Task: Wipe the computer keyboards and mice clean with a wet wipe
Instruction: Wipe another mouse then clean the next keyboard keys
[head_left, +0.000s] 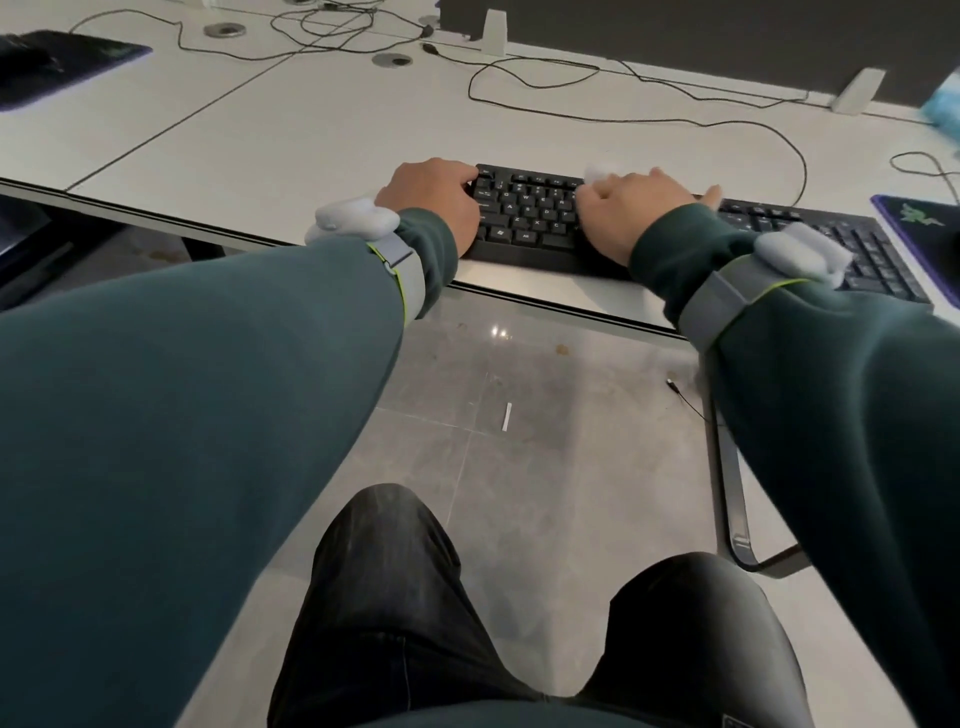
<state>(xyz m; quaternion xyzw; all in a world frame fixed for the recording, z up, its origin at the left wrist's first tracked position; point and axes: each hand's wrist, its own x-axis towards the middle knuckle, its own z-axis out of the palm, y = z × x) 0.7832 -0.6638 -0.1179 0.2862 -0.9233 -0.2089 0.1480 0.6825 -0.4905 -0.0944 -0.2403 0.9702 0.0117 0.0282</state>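
Note:
A black keyboard (535, 218) lies along the front edge of the white desk (322, 135). My left hand (431, 200) grips its left end, fingers curled over the top left corner. My right hand (634, 208) rests on the middle of the keys and holds a crumpled white wet wipe (602, 171), which shows above the knuckles near the top key row. The right half of the keyboard (862, 249) reaches past my right sleeve. No mouse shows in this view.
A dark mouse pad (919, 223) with a green logo lies right of the keyboard, another mouse pad (62, 62) at the far left. Black cables (535, 73) loop over the desk. A dark partition (727, 36) stands behind. A blue packet (945, 104) sits at the right edge.

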